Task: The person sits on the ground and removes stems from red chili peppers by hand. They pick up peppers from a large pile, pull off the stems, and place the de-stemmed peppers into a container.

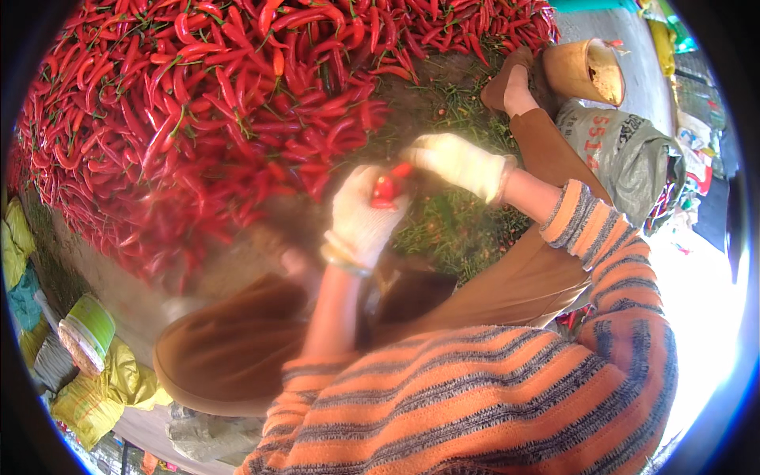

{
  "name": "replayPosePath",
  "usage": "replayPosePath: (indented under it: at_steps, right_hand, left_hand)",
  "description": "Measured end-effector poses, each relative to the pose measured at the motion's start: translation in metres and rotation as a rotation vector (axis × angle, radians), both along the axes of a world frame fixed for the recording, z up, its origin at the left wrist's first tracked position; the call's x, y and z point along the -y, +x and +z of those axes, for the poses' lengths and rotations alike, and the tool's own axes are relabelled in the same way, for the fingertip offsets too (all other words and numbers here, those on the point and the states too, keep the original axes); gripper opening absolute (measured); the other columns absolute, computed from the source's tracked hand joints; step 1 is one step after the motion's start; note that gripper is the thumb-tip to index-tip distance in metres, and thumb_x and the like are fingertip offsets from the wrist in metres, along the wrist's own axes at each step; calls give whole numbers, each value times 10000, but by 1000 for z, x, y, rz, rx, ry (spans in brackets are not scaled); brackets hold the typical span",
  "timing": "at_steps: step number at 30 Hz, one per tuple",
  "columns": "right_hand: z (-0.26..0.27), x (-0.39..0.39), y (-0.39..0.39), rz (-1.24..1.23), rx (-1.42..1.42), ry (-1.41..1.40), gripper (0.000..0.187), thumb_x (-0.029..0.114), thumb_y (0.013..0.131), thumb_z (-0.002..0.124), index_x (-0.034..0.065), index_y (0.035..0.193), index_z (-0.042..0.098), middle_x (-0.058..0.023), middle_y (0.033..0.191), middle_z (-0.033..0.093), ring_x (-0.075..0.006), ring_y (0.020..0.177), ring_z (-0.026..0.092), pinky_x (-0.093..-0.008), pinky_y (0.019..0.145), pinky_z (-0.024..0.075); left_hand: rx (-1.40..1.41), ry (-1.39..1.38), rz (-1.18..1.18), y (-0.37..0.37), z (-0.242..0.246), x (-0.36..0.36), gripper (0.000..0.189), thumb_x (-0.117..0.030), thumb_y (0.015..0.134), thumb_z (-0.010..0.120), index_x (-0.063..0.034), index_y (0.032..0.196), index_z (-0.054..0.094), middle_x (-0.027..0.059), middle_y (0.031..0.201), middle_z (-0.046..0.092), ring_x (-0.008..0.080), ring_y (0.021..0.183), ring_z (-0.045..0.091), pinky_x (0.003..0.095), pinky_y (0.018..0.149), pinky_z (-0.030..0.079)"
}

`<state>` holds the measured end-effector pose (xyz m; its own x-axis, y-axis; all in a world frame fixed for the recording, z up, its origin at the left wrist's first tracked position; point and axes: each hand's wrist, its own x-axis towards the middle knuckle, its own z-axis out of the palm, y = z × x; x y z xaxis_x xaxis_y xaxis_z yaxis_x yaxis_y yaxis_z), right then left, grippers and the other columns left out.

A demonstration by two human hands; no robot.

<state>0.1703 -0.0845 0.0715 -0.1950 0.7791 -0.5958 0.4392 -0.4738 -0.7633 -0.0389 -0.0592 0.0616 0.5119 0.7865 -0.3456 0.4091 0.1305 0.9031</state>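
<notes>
My left hand (369, 211), in a white knit glove with bands at the wrist, is closed around a few red chili peppers (386, 189). Touching or almost touching them is my right hand (457, 163), gloved too; its fingertips are at a red pepper's end and are blurred, so their grip is unclear. A large heap of red chili peppers (237, 107) with green stems lies in front of me, up and to the left. Below my right hand, green stems (469, 237) litter the ground.
My crossed legs in brown trousers (504, 273) flank the stems. At the upper right stand a tan bucket (567, 71) and a grey-green woven sack (629, 148) bearing writing. A green-and-white tub (92, 326) and yellow sacks (89, 404) lie at the lower left.
</notes>
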Motion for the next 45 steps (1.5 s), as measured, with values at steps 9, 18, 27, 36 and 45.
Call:
replayPosePath:
  at_steps: [9,18,27,36,45]
  right_hand:
    - [22,5,-21,-617,-379,-200,346,410,985,596,75,935,668,-3,778,596,-94,621,504,-250,540,407]
    - [-76,-24,26,207,688,-108,411,387,921,619,25,1115,621,-188,1063,674,-354,990,651,-434,847,515]
    - [-132,-43,-35,-824,-223,-151,426,425,988,571,34,1139,644,-96,972,698,-235,892,661,-353,803,536]
    - [-30,-40,-37,-431,-442,-120,130,150,959,641,45,1026,679,-27,927,701,-104,839,637,-276,775,519]
    - [-35,-14,-60,-937,-472,-316,165,197,967,593,54,1029,649,-57,871,656,-165,729,613,-332,645,522]
  left_hand:
    - [341,-635,369,0,-1,6,174,-6,776,698,-64,925,628,27,878,656,120,635,610,233,554,472]
    - [433,-723,518,-3,-12,8,212,-3,799,662,-68,995,614,42,819,650,130,570,596,232,490,454]
    - [561,-806,625,-13,-26,7,208,-97,827,655,-65,1030,624,96,853,690,183,629,675,244,485,459]
    - [701,-843,649,-11,-35,5,177,-120,822,691,-54,973,625,124,907,697,222,616,657,294,568,512]
    - [440,-729,620,-8,-12,0,155,-5,799,657,-49,944,624,63,786,640,167,592,625,255,528,494]
